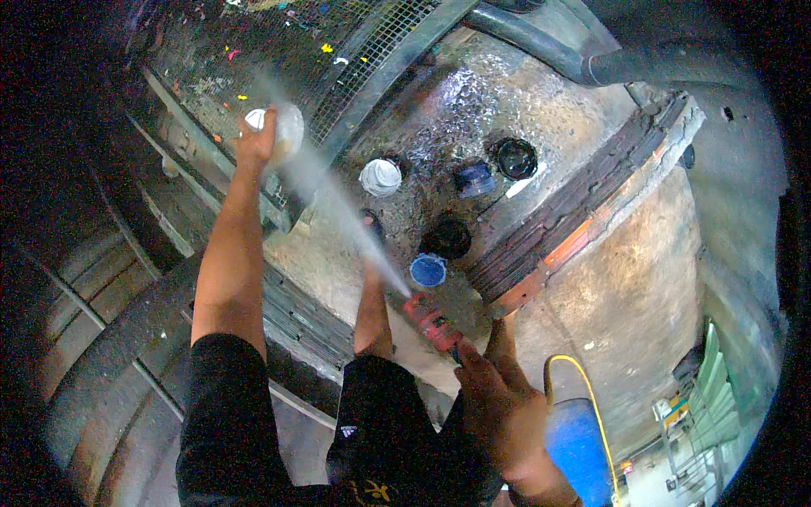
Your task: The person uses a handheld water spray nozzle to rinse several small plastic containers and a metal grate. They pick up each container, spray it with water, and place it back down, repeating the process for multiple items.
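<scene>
Nozzle (pixel 432 321), red, low centre of view, long axis slanting from lower right to upper left, tip aimed up-left at a whitish container (pixel 290 127); a pale spray (pixel 342 218) runs between them, narrow at the tip, wider farther on. Right hand (pixel 498 397) closed around the nozzle's rear; left hand (pixel 256 142) at the end of an outstretched arm, fingers curled on the container's left side. Container's own axis uncertain, its outline softened by spray. Room: open gap between nozzle and container, crossed by the spray. Edges: metal frame bar (pixel 393 80) of a mesh screen (pixel 376 42) passes just right of the container; dark ledge (pixel 583 198) slants up to the right of the nozzle. Blue cup (pixel 428 270) sits near the nozzle tip; white tub (pixel 380 178) stands farther up the wet floor (pixel 456 93), with a black pot (pixel 517 159) off to its right. Hard to make out: right-hand fingers, blurred and partly overlapped; container's far side behind spray; its height above the screen. Blue barrel (pixel 579 452) cut off at lower edge; view corners black.
</scene>
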A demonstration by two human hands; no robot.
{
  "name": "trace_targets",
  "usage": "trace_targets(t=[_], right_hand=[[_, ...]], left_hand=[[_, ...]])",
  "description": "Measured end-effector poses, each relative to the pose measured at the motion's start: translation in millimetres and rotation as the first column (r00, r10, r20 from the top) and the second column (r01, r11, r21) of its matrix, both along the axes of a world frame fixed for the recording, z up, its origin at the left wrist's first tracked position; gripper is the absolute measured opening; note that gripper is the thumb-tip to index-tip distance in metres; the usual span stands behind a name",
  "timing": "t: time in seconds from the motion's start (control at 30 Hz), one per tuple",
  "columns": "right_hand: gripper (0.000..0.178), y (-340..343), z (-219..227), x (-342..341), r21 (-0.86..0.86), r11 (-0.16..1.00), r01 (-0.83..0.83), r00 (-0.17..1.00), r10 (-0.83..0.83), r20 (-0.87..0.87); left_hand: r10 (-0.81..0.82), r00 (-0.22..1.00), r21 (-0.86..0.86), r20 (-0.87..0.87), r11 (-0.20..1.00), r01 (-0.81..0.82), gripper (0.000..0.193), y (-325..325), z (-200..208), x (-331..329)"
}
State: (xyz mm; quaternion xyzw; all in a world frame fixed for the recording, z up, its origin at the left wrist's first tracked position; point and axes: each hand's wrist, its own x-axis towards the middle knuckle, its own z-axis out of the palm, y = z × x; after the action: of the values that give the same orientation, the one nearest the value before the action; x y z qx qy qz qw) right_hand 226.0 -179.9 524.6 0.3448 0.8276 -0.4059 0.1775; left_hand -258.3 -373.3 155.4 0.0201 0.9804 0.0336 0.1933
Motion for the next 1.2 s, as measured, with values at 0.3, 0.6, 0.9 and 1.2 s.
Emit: trace_targets(t=[0.3,0.6,0.9,1.2], right_hand=[[0.037,-3,-9,-23,-0.084,0.995,0.055,0.998,-0.053,0.035],[0.033,0,-19,-26,-0.042,0.996,0.073,0.996,-0.071,0.049],[0.031,-2,-30,-31,-0.014,1.000,0.019,1.000,-0.018,0.011],[0.034,-10,-65,-67,-0.116,0.991,0.065,0.990,-0.078,-0.116]], left_hand=[[-0.010,0.999,-0.295,0.042,0.955,0.022,0.123,27,36,-7],[-0.024,0.991,-0.012,0.135,1.000,0.026,0.123,28,48,0],[-0.276,0.961,0.083,0.010,0.958,0.274,0.095,35,53,10],[-0.345,0.929,0.282,-0.136,0.885,0.370,0.071,-5,31,-12]])
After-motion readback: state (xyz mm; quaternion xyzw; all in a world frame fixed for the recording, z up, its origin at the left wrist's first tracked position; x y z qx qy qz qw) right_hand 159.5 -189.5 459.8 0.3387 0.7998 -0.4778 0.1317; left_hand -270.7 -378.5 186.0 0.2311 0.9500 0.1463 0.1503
